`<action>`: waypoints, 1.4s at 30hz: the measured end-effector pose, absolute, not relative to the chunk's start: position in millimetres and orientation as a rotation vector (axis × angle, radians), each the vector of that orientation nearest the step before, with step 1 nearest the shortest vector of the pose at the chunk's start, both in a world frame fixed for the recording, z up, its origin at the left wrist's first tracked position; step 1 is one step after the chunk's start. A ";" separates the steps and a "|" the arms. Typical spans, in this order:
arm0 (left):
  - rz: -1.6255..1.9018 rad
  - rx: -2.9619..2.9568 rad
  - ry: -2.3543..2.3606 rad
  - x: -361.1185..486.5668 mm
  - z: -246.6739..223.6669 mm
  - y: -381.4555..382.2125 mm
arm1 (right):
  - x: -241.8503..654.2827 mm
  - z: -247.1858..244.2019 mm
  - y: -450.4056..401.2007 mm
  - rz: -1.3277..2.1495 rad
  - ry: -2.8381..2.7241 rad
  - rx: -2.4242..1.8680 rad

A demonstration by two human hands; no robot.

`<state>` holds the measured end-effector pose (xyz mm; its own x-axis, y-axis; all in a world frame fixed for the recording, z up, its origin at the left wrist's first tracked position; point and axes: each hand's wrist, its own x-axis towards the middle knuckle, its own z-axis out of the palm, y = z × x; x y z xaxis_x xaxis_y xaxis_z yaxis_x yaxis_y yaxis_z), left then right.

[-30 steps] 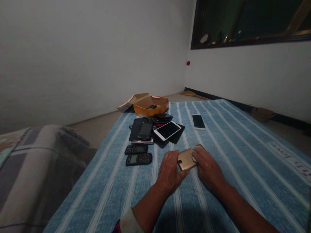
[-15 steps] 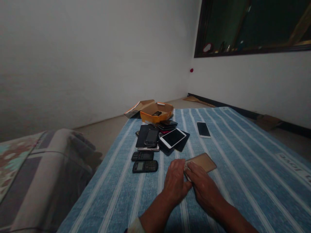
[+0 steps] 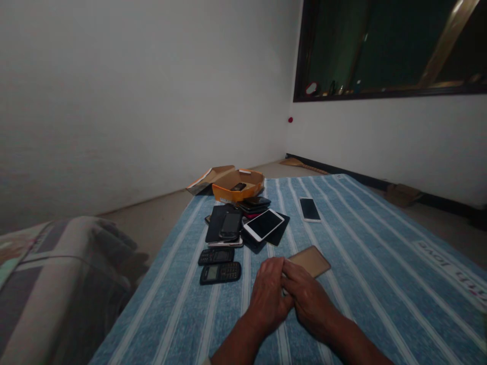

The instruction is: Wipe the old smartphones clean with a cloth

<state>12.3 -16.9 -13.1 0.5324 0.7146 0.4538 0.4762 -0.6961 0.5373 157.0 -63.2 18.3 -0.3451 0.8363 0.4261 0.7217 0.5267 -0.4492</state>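
Note:
My left hand [image 3: 269, 289] and my right hand [image 3: 306, 291] are closed together low over the bed, fingertips meeting. A sliver of something whitish shows between them; the rest of it is hidden by the fingers. Just behind my right fingers lies a flat tan phone case [image 3: 310, 261] with a darker rim, its near end covered by my hands. To the left are two black keypad phones [image 3: 220, 273] side by side. Beyond them a white phone [image 3: 263, 225] with a dark screen leans on a pile of dark phones [image 3: 230, 224].
An open orange cardboard box [image 3: 239, 193] with a small dark phone inside stands behind the pile. Another white phone [image 3: 309, 210] lies apart at the right. Blue striped cloth [image 3: 361, 284] covers the bed. A draped grey cover [image 3: 64, 284] is at the left, a window [image 3: 380, 50] upper right.
The view has shifted slightly, moving everything a little left and down. My fingers have drawn closer together, hiding most of the pale crumpled thing between them. The phones and case stay put.

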 end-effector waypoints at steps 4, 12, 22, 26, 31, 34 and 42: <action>0.918 2.457 0.998 11.1 -15.0 -16.8 | 159.1 11.4 -74.5 0.182 -2.127 -1.305; 0.828 2.465 1.010 10.9 -7.8 -18.5 | 168.9 -14.9 -86.6 0.008 -2.042 -1.276; 0.761 2.401 1.039 9.3 -1.4 -19.6 | 213.7 -42.2 -70.2 -0.247 -1.784 -1.496; 0.787 2.413 1.021 9.0 -2.7 -19.1 | 216.7 -46.8 -67.0 -0.327 -1.768 -1.471; 0.796 2.412 1.018 9.4 1.7 -19.2 | 212.5 -47.2 -69.1 -0.333 -1.776 -1.491; 0.782 2.405 1.016 9.8 6.0 -19.8 | 211.4 -47.1 -69.6 -0.356 -1.783 -1.488; 0.744 2.410 1.043 10.7 3.7 -18.3 | 212.1 -47.9 -63.2 -0.418 -1.778 -1.453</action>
